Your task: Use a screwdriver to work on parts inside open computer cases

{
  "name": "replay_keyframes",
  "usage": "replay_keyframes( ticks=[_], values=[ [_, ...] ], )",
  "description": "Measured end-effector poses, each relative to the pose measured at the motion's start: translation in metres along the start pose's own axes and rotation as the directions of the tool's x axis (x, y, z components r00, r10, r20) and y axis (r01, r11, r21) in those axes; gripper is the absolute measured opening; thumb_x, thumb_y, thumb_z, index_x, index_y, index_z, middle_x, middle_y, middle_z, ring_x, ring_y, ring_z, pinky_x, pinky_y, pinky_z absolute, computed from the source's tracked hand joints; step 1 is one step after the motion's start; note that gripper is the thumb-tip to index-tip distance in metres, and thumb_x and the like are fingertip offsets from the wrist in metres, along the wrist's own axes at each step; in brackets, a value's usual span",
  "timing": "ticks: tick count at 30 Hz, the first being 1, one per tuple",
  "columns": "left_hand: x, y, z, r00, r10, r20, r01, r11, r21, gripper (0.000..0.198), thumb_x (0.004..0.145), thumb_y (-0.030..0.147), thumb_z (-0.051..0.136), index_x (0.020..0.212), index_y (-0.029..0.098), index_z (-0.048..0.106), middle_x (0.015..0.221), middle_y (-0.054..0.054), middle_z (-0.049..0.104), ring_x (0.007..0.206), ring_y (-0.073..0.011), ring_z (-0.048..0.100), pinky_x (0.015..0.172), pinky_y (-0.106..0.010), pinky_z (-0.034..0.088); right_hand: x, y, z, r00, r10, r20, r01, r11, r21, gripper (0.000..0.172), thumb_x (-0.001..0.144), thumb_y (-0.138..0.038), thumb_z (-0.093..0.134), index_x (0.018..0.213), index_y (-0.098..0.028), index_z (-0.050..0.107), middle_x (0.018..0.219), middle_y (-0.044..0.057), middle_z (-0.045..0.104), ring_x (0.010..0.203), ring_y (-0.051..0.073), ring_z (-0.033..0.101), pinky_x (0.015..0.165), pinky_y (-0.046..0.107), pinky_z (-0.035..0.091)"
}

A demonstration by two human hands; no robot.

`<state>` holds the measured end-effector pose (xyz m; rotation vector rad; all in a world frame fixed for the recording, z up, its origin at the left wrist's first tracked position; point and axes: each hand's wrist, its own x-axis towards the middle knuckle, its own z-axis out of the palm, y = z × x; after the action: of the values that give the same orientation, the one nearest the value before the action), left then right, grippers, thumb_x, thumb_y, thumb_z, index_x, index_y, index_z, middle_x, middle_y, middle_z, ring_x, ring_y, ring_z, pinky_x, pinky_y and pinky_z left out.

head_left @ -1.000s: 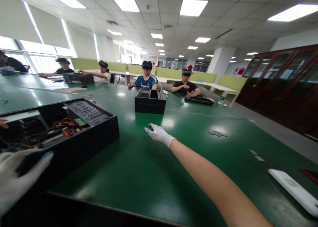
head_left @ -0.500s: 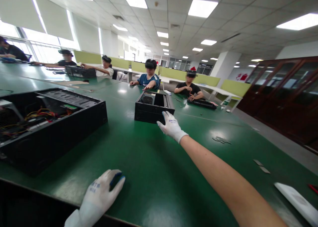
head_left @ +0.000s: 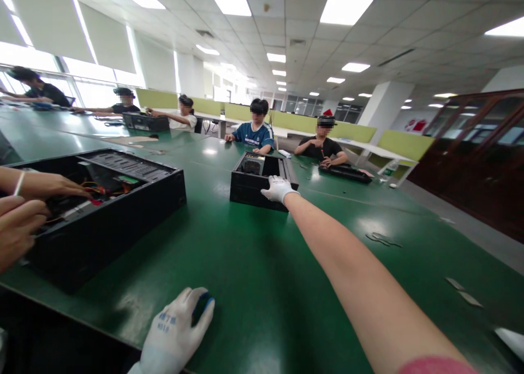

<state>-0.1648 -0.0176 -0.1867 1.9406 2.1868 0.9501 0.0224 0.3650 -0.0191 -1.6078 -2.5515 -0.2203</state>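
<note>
My right hand point(head_left: 278, 189), in a white glove, reaches far across the green table point(head_left: 245, 265). Its fingers lie over the near top rim of a smaller black computer case point(head_left: 251, 193), with the thumb against the outer wall. The case is open at the top and a metal power supply point(head_left: 251, 165) sits inside. Near the front edge of the table is my left hand point(head_left: 178, 327), also gloved, thumb and fingers apart, holding nothing.
At the left lies a larger open computer case point(head_left: 123, 224) with coloured cables; another person's bare hands point(head_left: 41, 199) are over it. Several people sit across the table. Thin strips point(head_left: 382, 239) lie at the right, and a white object point(head_left: 511, 341) at the right edge.
My right hand has moved farther over the smaller case's rim. Another person's hands have come in over the larger case. The view has shifted a little, and my left hand remains low over the table.
</note>
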Motion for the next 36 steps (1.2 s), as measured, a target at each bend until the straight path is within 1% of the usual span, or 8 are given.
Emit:
replay_keyframes(
  ticks=[4, 10, 15, 20, 25, 29, 33, 36],
  values=[
    [0.002, 0.001, 0.000, 1.000, -0.013, -0.004, 0.013, 1.000, 0.002, 0.037, 0.096, 0.055, 0.054, 0.111, 0.026, 0.071, 0.103, -0.004, 0.076, 0.089, -0.0230, 0.076, 0.077, -0.033, 0.061, 0.003, 0.004, 0.009, 1.000, 0.015, -0.009, -0.016, 1.000, -0.018, 0.084, 0.088, -0.055, 0.058, 0.155, -0.008, 0.038, 0.157, 0.023, 0.043, 0.142, 0.035, 0.042, 0.115, 0.047, 0.030],
    [0.002, 0.002, -0.003, 0.998, -0.043, 0.037, 0.042, 0.999, 0.006, 0.042, 0.096, 0.058, 0.051, 0.111, 0.026, 0.072, 0.106, -0.006, 0.077, 0.096, -0.0249, 0.076, 0.083, -0.035, 0.062, 0.003, 0.001, 0.000, 0.999, 0.028, -0.016, -0.029, 0.999, -0.026, 0.065, 0.088, -0.052, 0.058, 0.139, -0.011, 0.057, 0.137, 0.022, 0.060, 0.126, 0.034, 0.055, 0.103, 0.043, 0.041],
    [0.002, 0.000, -0.002, 0.998, -0.046, 0.037, 0.047, 0.999, -0.025, 0.042, 0.096, 0.057, 0.051, 0.111, 0.025, 0.072, 0.108, -0.007, 0.076, 0.099, -0.0257, 0.075, 0.086, -0.035, 0.061, -0.019, -0.003, -0.005, 0.998, 0.008, -0.060, -0.011, 0.998, -0.057, 0.060, 0.091, -0.055, 0.055, 0.132, -0.012, 0.060, 0.132, 0.022, 0.063, 0.122, 0.036, 0.054, 0.099, 0.045, 0.042],
    [0.002, 0.001, -0.002, 0.998, -0.056, 0.029, 0.056, 0.998, -0.015, 0.040, 0.096, 0.056, 0.051, 0.111, 0.026, 0.071, 0.109, -0.006, 0.076, 0.097, -0.0253, 0.075, 0.087, -0.036, 0.060, -0.072, -0.001, -0.011, 0.992, -0.038, -0.124, 0.026, 0.995, -0.098, 0.056, 0.096, -0.058, 0.048, 0.125, -0.012, 0.063, 0.122, 0.021, 0.066, 0.114, 0.036, 0.057, 0.094, 0.047, 0.041],
    [0.001, 0.003, -0.003, 0.997, -0.068, 0.032, 0.069, 0.997, -0.029, 0.041, 0.095, 0.057, 0.051, 0.113, 0.025, 0.070, 0.111, -0.007, 0.075, 0.095, -0.0239, 0.074, 0.086, -0.034, 0.059, -0.143, 0.005, -0.022, 0.981, -0.114, -0.156, 0.093, 0.987, -0.134, 0.054, 0.098, -0.060, 0.044, 0.117, -0.015, 0.066, 0.113, 0.018, 0.069, 0.107, 0.034, 0.059, 0.089, 0.044, 0.039],
    [0.001, 0.005, -0.006, 0.996, -0.074, 0.039, 0.076, 0.996, -0.043, 0.044, 0.095, 0.060, 0.051, 0.112, 0.024, 0.071, 0.110, -0.008, 0.075, 0.096, -0.0243, 0.074, 0.088, -0.036, 0.059, -0.198, 0.012, -0.032, 0.960, -0.211, -0.184, 0.183, 0.970, -0.159, 0.052, 0.100, -0.060, 0.042, 0.112, -0.016, 0.068, 0.104, 0.016, 0.071, 0.099, 0.030, 0.061, 0.084, 0.040, 0.037],
    [0.003, 0.006, -0.008, 0.997, -0.077, 0.030, 0.079, 0.995, -0.064, 0.047, 0.091, 0.063, 0.055, 0.111, 0.024, 0.073, 0.109, -0.007, 0.077, 0.097, -0.0251, 0.075, 0.089, -0.037, 0.060, -0.250, 0.019, -0.043, 0.946, -0.279, -0.166, 0.261, 0.957, -0.123, 0.054, 0.100, -0.062, 0.040, 0.099, -0.018, 0.071, 0.092, 0.014, 0.071, 0.091, 0.028, 0.062, 0.081, 0.038, 0.035],
    [0.006, 0.011, -0.015, 0.995, -0.104, -0.003, 0.102, 0.984, -0.144, 0.051, 0.087, 0.067, 0.057, 0.106, 0.023, 0.075, 0.102, -0.007, 0.079, 0.094, -0.0265, 0.076, 0.086, -0.037, 0.061, -0.287, 0.022, -0.052, 0.944, -0.291, -0.155, 0.280, 0.956, -0.090, 0.055, 0.101, -0.063, 0.037, 0.092, -0.020, 0.070, 0.086, 0.012, 0.070, 0.087, 0.026, 0.062, 0.079, 0.038, 0.034]
  ],
)
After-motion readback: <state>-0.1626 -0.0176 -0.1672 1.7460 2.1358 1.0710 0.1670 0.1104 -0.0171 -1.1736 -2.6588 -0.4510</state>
